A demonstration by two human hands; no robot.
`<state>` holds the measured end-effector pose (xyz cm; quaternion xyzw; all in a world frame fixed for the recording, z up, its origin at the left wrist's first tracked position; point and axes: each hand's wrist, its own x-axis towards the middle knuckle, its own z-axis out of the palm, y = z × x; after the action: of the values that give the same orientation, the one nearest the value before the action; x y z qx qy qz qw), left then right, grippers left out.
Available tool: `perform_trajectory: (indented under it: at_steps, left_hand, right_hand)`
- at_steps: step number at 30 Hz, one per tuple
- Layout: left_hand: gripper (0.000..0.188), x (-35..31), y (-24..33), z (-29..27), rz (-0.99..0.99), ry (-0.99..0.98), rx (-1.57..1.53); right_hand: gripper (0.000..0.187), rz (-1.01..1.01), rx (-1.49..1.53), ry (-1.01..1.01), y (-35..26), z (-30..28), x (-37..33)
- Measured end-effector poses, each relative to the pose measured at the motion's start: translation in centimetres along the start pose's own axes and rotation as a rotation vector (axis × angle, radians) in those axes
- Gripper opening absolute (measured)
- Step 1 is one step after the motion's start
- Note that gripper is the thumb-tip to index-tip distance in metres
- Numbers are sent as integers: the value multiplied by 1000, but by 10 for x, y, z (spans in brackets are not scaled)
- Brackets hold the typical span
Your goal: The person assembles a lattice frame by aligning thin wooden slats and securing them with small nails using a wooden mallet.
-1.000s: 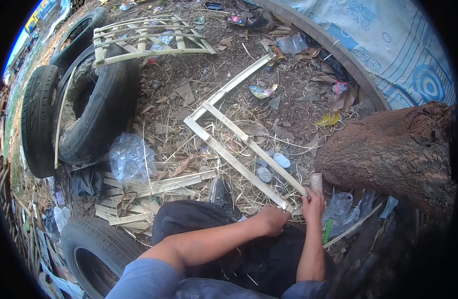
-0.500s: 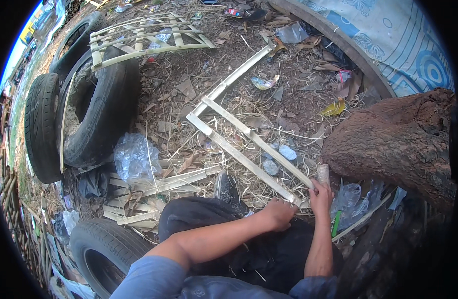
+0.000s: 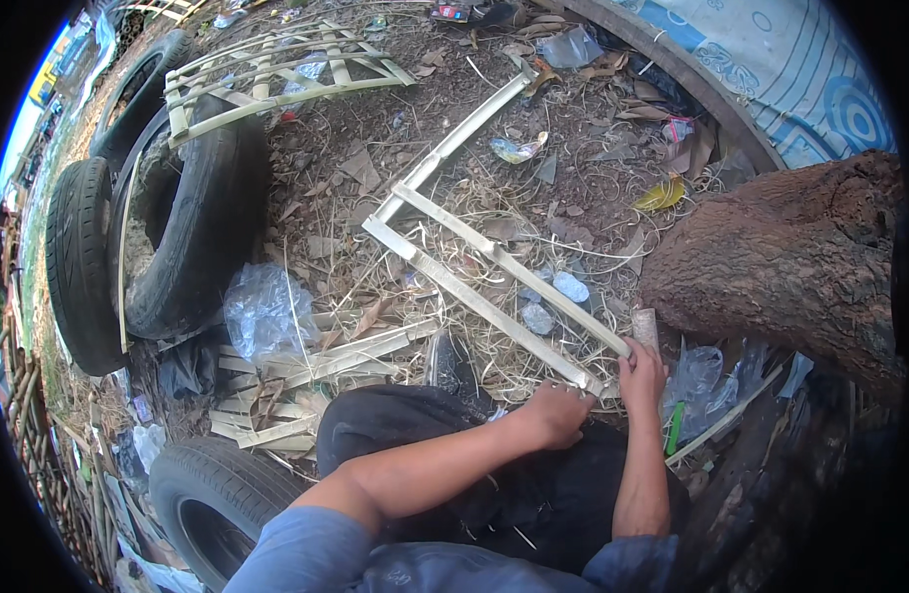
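Note:
My left hand (image 3: 556, 415) is curled closed at the near end of a pale bamboo slat (image 3: 494, 314); its fingertips are partly hidden. Beside it, my right hand (image 3: 642, 381) pinches the end of a second bamboo slat (image 3: 548, 287), which runs roughly parallel to the first. Away from me, both slats meet a third bamboo slat (image 3: 459, 133) at a corner, so the pieces form an open-sided frame on the ground. A short round piece of wood (image 3: 646, 326) stands just beyond my right fingers; whether they touch it I cannot tell.
A woven bamboo lattice (image 3: 286, 79) leans over old tyres (image 3: 202, 232) at the left. Loose bamboo strips (image 3: 350, 361) and a clear plastic bag (image 3: 266, 306) lie nearby. Another tyre (image 3: 212, 494) is by my left side. A thick tree trunk (image 3: 780, 267) blocks the right.
The view has shifted slightly. My hands stay at the slat ends, with the left fist a little higher against the near slat. The frame lies much as before.

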<state>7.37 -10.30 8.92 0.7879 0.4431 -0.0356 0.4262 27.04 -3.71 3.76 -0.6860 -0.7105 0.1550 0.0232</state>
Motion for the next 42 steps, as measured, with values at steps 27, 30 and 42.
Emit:
perform_trajectory:
  at_steps: [27, 30, 42]
  left_hand:
    - [47, -23, -132, -83, -763, 916, 10]
    - [42, -13, -160, -62, -818, 1068, 68]
    - [18, 7, -194, -42, -674, 1230, 66]
  right_hand:
    - [38, 4, 11, 10, 2, -5, 0]
    - [38, -8, 19, -13, -6, -5, 0]
    - [35, -5, 25, -21, -2, -3, -4]
